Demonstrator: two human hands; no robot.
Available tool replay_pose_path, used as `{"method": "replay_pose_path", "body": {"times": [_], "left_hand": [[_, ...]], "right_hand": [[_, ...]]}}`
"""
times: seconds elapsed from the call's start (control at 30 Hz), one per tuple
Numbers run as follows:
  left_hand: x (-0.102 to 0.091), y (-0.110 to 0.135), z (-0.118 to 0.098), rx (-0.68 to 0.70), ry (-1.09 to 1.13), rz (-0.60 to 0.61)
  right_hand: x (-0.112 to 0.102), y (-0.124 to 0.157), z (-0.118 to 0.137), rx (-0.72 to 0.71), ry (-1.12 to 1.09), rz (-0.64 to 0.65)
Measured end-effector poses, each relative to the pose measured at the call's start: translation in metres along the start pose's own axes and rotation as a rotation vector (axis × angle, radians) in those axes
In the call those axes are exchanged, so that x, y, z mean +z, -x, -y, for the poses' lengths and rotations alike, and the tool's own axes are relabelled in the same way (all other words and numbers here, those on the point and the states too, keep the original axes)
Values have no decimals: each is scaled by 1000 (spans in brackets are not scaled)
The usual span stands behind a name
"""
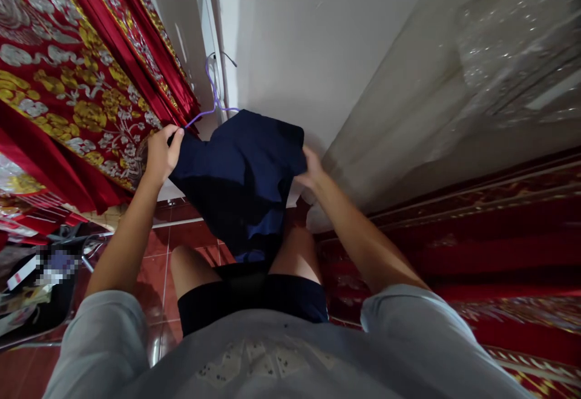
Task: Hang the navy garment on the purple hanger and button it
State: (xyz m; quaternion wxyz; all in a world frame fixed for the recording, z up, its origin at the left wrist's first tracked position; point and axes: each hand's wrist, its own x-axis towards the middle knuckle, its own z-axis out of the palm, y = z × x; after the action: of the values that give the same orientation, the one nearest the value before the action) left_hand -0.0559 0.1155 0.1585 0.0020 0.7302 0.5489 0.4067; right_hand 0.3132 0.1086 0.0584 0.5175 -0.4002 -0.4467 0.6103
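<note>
A navy blue garment (245,172) hangs from a purple hanger (214,93) by the white wall in front of me. Its exact cut cannot be made out, as the cloth falls in dark folds toward my knees. My left hand (164,152) pinches the garment's upper left edge, close to that end of the hanger. On the other side, my right hand (311,169) holds the right edge, with part of its fingers hidden behind the cloth. Between my two hands the fabric is spread out.
Red drapes (86,78) with gold and silver embroidery hang at the left. Clear plastic sheeting (454,96) covers the right side, above more red cloth (499,247). A black tray-like surface (49,302) with small items stands lower left. Red tiles (157,272) cover the floor.
</note>
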Motion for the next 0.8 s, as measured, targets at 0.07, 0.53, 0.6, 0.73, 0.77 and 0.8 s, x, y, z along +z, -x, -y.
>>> {"method": "replay_pose_path", "body": {"times": [0.07,0.53,0.6,0.73,0.77,0.8], "left_hand": [[4,1,2,-12,21,-26],[2,-10,-3,-19,256,-25],[-1,0,-6,7,324,51],[7,25,-33,156,525,222],[11,30,-43,161,585,265],[17,35,-53,141,641,303]], "right_hand": [[-8,-3,15,-94,103,-54],[75,42,114,-334,213,378],[72,49,97,-178,285,792],[65,32,45,-96,468,840],[66,24,32,-190,505,644],[67,16,20,-288,532,450]]}}
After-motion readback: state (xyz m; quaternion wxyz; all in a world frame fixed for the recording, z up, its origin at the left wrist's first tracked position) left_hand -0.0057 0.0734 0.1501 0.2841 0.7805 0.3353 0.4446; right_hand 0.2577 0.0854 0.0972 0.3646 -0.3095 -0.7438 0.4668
